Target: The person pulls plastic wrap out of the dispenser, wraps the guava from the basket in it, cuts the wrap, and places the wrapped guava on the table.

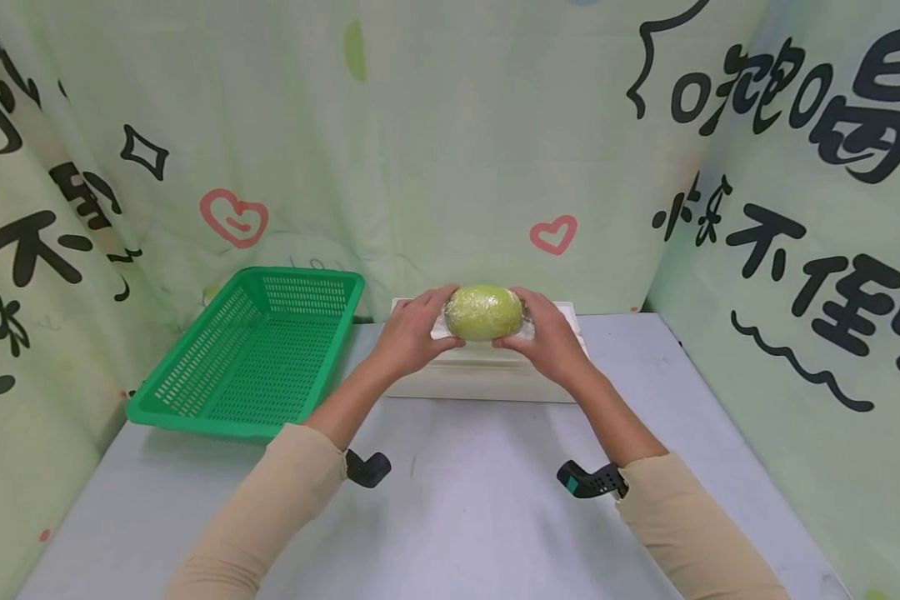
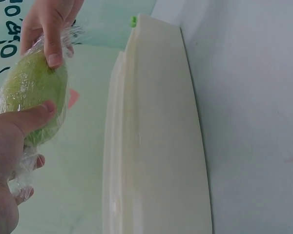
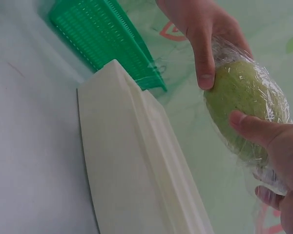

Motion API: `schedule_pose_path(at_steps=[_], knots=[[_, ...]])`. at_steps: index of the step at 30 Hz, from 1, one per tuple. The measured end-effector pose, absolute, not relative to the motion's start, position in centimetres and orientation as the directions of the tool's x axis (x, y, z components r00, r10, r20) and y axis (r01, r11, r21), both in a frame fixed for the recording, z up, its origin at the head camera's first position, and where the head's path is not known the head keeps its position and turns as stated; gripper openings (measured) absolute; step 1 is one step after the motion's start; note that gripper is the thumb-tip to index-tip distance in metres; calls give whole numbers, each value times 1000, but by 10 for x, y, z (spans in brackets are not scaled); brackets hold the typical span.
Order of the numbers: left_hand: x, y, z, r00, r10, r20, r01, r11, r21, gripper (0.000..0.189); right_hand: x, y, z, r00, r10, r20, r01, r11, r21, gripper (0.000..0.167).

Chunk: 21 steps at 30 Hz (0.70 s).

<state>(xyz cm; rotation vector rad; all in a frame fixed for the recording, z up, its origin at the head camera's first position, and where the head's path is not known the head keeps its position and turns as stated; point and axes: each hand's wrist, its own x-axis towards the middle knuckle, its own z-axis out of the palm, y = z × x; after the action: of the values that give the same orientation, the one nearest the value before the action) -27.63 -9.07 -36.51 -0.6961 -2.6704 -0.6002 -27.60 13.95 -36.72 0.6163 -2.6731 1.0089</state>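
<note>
A green oval fruit [image 1: 483,313], wrapped in clear cling film [image 2: 25,165], is held up over a long cream-white box [image 1: 487,388]. My left hand [image 1: 414,332] grips its left end, the thumb on the near side and the fingers behind. At the other end my right hand [image 1: 551,340] grips it the same way. In the right wrist view, both thumbs press on the fruit [image 3: 239,92] and loose film bunches at its ends. Some fingers are hidden behind the fruit and film.
A green plastic basket [image 1: 262,371] with slatted sides stands left of the box on the white table [image 1: 457,500]. A small green piece [image 2: 134,21] shows at one end of the box. Printed curtains [image 1: 450,150] hang close behind and along both sides.
</note>
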Motion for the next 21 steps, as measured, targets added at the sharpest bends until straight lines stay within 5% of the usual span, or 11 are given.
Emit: schedule_pose_path(at_steps=[21], knots=[[-264, -93, -346, -820, 402, 407, 544, 768, 338, 80, -262, 144, -348, -868, -312, 387, -490, 662, -567, 79]])
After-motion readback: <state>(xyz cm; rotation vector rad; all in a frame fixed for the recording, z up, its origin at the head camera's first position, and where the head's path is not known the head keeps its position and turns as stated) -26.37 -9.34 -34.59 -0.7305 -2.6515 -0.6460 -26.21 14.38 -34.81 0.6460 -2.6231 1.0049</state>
